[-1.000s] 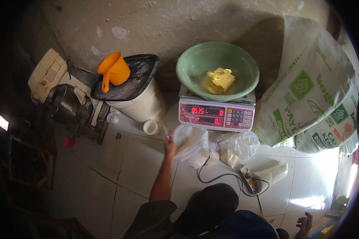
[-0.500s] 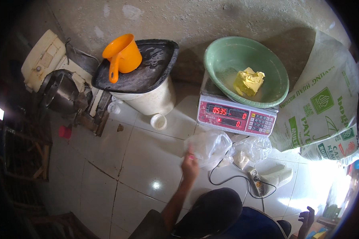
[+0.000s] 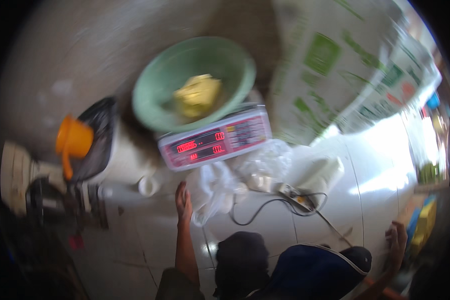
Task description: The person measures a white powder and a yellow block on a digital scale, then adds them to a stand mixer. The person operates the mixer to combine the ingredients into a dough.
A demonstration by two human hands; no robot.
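Note:
My left hand (image 3: 184, 202) is at the left edge of a crumpled clear plastic bag (image 3: 210, 190), fingers upright, with nothing visible in them. My right hand (image 3: 396, 239) is low at the right, fingers apart and slightly bent, holding nothing visible. Above the bags, a green bowl (image 3: 152, 100) with a block of yellow fat (image 3: 197, 94) rests on a red-fronted scale (image 3: 242, 127). A second clear bag (image 3: 270, 162) sits below the scale's right end, and a small white cup (image 3: 148, 186) lies left of my left hand. The picture is blurred.
An orange scoop (image 3: 77, 140) rests on a black-lidded white bucket (image 3: 125, 150). A machine (image 3: 15, 175) stands far left. Large printed sacks (image 3: 325, 75) lean at the right. A power strip (image 3: 297, 197) with looping cable and a filled white bag (image 3: 325, 177) lie on the tiles (image 3: 365, 160).
The view has turned, tilting the scene and smearing it. My left hand's fingers, earlier partly behind the bag, show beside it; the pink item seen at them is no longer visible.

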